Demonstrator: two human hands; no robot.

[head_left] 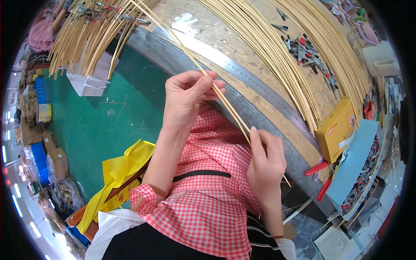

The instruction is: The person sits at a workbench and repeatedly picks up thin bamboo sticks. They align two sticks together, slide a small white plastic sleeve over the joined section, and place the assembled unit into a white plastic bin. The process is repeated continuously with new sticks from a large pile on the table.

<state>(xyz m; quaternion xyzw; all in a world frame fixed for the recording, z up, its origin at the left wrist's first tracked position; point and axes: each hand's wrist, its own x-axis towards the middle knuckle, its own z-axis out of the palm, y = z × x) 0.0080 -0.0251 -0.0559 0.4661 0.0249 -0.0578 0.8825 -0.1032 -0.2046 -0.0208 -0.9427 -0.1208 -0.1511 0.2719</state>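
Two or more thin pale wooden strips [184, 47] run slantwise across the view, from the upper left to below my right hand. My left hand [188, 93] is closed, pinching them between thumb and fingers near the middle of the view. Farther down their length, my right hand [266, 162] is also closed around them, thumb and fingers together, and one strip end sticks out below it. The strips pass over the table's metal edge [151, 47]. Close to my hands, a long steel ruler [264, 86] lies on the wooden tabletop.
Bundled strips [82, 43] with clips overhang the table at upper left; more strips [260, 41] lie in rows. Loose clips [310, 54], a yellow box [336, 130], a blue box [353, 162] of clips and red-handled pliers [318, 168] are at right. Yellow cloth [115, 173] hangs at left.
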